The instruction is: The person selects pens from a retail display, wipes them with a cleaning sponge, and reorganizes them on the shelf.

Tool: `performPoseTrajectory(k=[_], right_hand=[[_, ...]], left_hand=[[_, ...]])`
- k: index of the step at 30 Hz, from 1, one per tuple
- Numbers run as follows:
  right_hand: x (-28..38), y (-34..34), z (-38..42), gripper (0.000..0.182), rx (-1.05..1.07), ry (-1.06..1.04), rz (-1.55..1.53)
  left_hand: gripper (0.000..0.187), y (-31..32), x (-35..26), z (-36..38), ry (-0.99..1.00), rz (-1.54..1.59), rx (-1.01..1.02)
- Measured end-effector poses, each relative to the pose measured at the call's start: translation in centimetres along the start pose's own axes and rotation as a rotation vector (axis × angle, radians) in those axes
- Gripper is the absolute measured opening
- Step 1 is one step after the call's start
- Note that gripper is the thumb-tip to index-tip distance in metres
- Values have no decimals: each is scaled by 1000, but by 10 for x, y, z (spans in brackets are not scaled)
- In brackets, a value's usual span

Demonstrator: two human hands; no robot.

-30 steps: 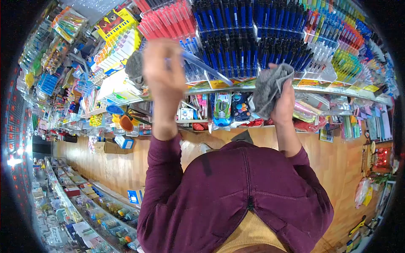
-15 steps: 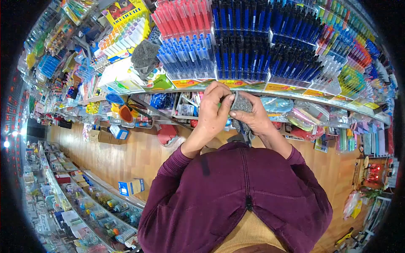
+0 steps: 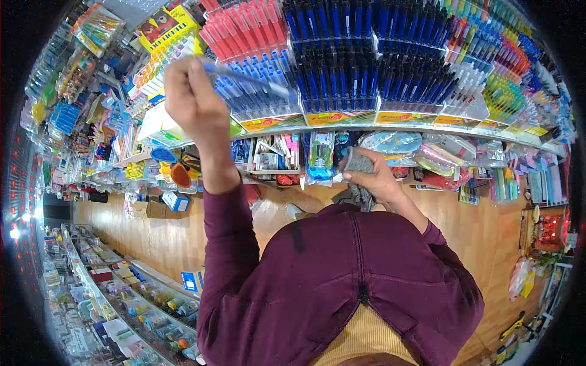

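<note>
My left hand, blurred by motion, is raised over the left part of the pen display. Its fingers are closed on a translucent blue pen, which points right across the rack of blue-capped pens. Lower and to the right, my right hand grips a bunched grey knit cloth between thumb and fingers, just below the shelf edge. Part of the grey fabric hangs down in front of my chest.
Racks of red pens and dark blue pens fill the display ahead. A yellow highlighter box stands at the upper left. Below the shelf edge lie a packaged toy car and a tray of small items.
My left hand has left the grey cloth and moved up and left, and now holds a blue pen. My right hand keeps the cloth, slightly farther right and lower.
</note>
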State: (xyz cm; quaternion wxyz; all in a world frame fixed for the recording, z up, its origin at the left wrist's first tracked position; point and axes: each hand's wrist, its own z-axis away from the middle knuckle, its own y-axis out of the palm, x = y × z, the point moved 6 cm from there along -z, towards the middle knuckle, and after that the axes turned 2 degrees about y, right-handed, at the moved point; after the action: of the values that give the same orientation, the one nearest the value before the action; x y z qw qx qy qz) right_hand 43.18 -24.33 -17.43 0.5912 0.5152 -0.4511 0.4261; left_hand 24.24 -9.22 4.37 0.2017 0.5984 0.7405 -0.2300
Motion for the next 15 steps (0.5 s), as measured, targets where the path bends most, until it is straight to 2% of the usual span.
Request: performPoseTrajectory(k=[2, 3, 5, 8, 10, 15], right_hand=[[4, -7, 2, 31, -67, 64, -153], [4, -10, 1, 29, -76, 31, -157], [7, -15, 5, 29, -107, 34, -185], [4, -25, 8, 30, -132, 58, -177], [4, -31, 11, 29, -207, 20, -209], [-5, -41, 13, 27, -227, -34, -200]], left_hand=[[8, 3, -4, -24, 290, -148, -101], [8, 8, -2, -31, 292, -149, -102], [7, 24, -9, -37, 485, -273, -59], [8, 49, 0, -34, 562, -286, 5], [9, 57, 10, -29, 517, -268, 41], [9, 76, 24, -11, 514, -372, 180]])
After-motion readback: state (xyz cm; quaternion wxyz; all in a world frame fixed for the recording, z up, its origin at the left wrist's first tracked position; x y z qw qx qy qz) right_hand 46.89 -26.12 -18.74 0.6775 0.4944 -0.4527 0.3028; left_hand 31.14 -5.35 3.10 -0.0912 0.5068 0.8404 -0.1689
